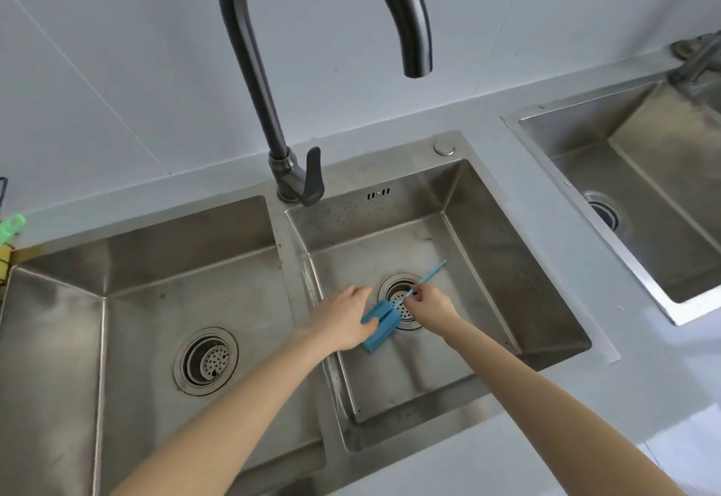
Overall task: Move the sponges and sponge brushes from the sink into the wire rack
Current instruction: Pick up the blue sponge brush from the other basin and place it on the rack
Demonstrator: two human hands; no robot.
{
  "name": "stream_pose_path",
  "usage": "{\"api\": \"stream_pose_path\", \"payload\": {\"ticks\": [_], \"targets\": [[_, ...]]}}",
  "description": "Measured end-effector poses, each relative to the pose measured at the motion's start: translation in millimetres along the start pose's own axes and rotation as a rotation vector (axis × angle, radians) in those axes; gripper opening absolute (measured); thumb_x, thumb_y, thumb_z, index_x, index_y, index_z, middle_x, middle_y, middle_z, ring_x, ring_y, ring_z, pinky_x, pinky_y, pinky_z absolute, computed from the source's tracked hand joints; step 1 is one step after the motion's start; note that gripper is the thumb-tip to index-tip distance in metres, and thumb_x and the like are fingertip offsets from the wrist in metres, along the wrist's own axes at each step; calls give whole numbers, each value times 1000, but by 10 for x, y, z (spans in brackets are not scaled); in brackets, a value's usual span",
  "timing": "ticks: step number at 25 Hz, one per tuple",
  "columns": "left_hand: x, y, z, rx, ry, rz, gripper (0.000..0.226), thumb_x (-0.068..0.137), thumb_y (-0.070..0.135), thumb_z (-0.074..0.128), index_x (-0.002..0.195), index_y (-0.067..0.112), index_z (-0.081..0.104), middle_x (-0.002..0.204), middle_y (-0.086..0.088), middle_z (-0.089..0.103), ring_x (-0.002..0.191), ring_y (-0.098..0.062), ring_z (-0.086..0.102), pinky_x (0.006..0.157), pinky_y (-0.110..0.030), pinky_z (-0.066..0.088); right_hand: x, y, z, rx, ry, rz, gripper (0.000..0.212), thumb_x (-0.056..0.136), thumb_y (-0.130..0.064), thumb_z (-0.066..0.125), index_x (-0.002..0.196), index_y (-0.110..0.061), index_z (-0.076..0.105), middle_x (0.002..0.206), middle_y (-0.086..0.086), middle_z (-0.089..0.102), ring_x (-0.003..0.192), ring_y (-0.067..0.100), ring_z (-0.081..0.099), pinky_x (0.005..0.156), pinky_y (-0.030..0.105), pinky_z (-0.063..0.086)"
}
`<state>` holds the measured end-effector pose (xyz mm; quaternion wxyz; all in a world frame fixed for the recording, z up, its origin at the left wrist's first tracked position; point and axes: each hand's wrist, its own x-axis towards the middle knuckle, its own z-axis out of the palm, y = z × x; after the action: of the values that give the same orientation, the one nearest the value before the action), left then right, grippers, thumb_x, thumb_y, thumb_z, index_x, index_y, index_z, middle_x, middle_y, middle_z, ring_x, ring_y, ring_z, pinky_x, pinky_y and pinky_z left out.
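Note:
A blue sponge brush lies low in the right basin of the steel double sink, its foam head beside the drain. My left hand grips the blue foam head. My right hand pinches the thin blue handle, which sticks out up and to the right over the drain strainer. At the far left edge, a black wire rack is barely in view, with a green handle and a yellow sponge by it.
A tall dark gooseneck faucet rises between the two basins, its spout hanging above the right one. The left basin holds only its drain. A second steel sink sits at the right on the grey counter.

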<state>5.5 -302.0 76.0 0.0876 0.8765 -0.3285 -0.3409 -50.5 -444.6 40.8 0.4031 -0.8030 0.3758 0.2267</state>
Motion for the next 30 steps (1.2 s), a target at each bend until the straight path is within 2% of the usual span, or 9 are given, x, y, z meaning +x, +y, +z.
{"api": "stream_pose_path", "payload": {"ticks": [3,6,8,11,18,21,24,26,30], "targets": [[159,-24,136,-7,-66,-29,61,91,33,47,144,15,22,148,-7,36,131,-24,41,105,-36,39,213,113,89,73,-14,91,18,94,-17,40,93,-6,55,78,5,55,87,29,53,73,30,41],[296,-54,224,-28,-107,-66,59,91,32,49,142,13,26,145,-9,39,127,-26,44,102,-38,42,390,155,174,175,-9,181,37,94,-15,42,59,-16,30,60,-2,31,55,14,32,49,24,25],[383,-68,290,-25,-131,-85,58,91,31,49,142,13,26,143,-10,40,126,-27,45,101,-39,43,509,170,222,223,-19,241,37,94,-15,43,59,-17,31,62,1,36,56,14,33,49,23,26],[477,-81,395,-46,-166,-96,59,91,31,48,142,15,24,140,-12,43,125,-29,45,100,-40,42,649,170,288,309,-38,264,17,94,-16,44,88,-5,56,83,9,53,81,23,49,71,27,38],[558,-95,524,-65,-218,-99,59,92,29,46,143,11,22,141,-13,39,124,-28,44,100,-38,42,860,167,418,600,-16,379,17,94,-10,49,102,2,57,87,15,59,90,31,59,91,43,53],[568,-98,530,-78,-214,-112,61,92,29,48,143,11,21,141,-13,39,125,-28,44,101,-37,41,831,161,424,687,-11,401,25,95,-8,48,117,3,50,94,16,56,87,29,59,71,35,55],[570,-104,509,-81,-191,-117,62,91,30,49,143,11,21,140,-13,40,125,-29,44,101,-38,42,755,147,362,804,-5,411,9,95,-5,46,91,-2,52,78,10,56,69,22,58,63,28,51],[555,-88,483,-90,-156,-122,63,89,34,52,141,10,24,139,-13,42,124,-29,45,101,-39,41,689,135,286,824,5,382,23,94,-4,45,71,-9,48,69,6,53,60,16,55,61,24,50],[489,-26,365,-109,9,-107,61,87,37,55,136,10,32,137,-10,46,121,-26,48,97,-36,42,485,48,99,903,41,284,23,93,-7,50,71,-11,49,69,5,54,59,13,57,49,15,53]]}}
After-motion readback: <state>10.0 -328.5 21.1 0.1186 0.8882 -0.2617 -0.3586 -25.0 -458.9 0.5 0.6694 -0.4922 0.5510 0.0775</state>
